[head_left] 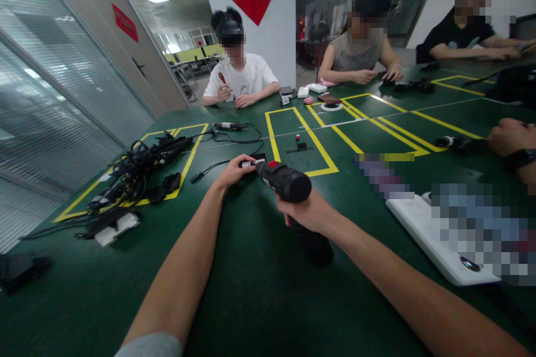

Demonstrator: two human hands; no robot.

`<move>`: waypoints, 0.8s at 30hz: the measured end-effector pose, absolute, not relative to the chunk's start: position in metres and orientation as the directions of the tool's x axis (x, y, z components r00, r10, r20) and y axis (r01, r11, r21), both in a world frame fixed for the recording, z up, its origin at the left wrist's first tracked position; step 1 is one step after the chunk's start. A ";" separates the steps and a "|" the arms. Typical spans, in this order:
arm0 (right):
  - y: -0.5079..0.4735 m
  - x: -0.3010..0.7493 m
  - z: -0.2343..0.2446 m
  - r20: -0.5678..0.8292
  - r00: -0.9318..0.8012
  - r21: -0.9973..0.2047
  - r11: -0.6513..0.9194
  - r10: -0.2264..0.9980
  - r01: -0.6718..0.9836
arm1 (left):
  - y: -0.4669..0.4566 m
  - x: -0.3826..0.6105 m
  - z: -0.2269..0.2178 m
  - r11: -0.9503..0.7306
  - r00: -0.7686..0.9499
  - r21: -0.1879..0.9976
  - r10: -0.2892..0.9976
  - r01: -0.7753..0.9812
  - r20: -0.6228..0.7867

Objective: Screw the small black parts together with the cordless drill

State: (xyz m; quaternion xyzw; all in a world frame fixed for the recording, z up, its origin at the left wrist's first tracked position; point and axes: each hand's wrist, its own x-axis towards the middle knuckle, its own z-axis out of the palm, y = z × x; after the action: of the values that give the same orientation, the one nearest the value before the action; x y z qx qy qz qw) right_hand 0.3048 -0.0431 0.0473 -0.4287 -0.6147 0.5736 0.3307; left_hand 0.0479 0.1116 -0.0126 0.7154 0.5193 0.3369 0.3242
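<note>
My right hand point(299, 209) is wrapped round the grip of a black cordless drill point(287, 179) with a red switch on top. The drill's nose points left and away, toward my left hand point(235, 172). With closed fingers, my left hand holds a small black device with a white label point(250, 163) down on the green table point(247, 290). The drill's tip meets or nearly meets this device; the exact contact is too small to make out. A thin black cable with a plug point(196, 177) lies just left of my left hand.
A heap of black cables and adapters point(146, 162) lies to the left. A white device point(427, 240) stands on the right. Yellow tape point(310, 172) marks rectangles on the table. A person point(243, 78) across the table holds a screwdriver; other people sit to the right, one hand point(513, 139) close by.
</note>
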 end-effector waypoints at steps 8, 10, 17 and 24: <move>-0.042 0.306 0.047 -0.090 -0.406 -0.985 -0.020 0.909 0.173 | 0.113 0.046 -0.013 -0.272 0.244 0.794 0.956 0.544 0.160; -0.043 0.306 0.048 -0.093 -0.407 -0.986 -0.027 0.909 0.165 | 0.113 0.046 -0.013 -0.278 0.250 0.787 0.955 0.550 0.162; -0.045 0.305 0.051 -0.097 -0.409 -0.987 -0.035 0.907 0.158 | 0.112 0.047 -0.011 -0.254 0.234 0.788 0.961 0.560 0.144; -0.043 0.306 0.049 -0.088 -0.414 -0.991 -0.039 0.906 0.124 | 0.113 0.046 -0.013 -0.252 0.239 0.799 0.961 0.546 0.139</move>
State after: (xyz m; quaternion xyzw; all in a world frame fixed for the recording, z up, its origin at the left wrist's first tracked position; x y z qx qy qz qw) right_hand 0.3056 -0.0430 0.0486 -0.4247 -0.6064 0.5824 0.3356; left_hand 0.0461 0.1130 -0.0127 0.7204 0.5229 0.3269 0.3174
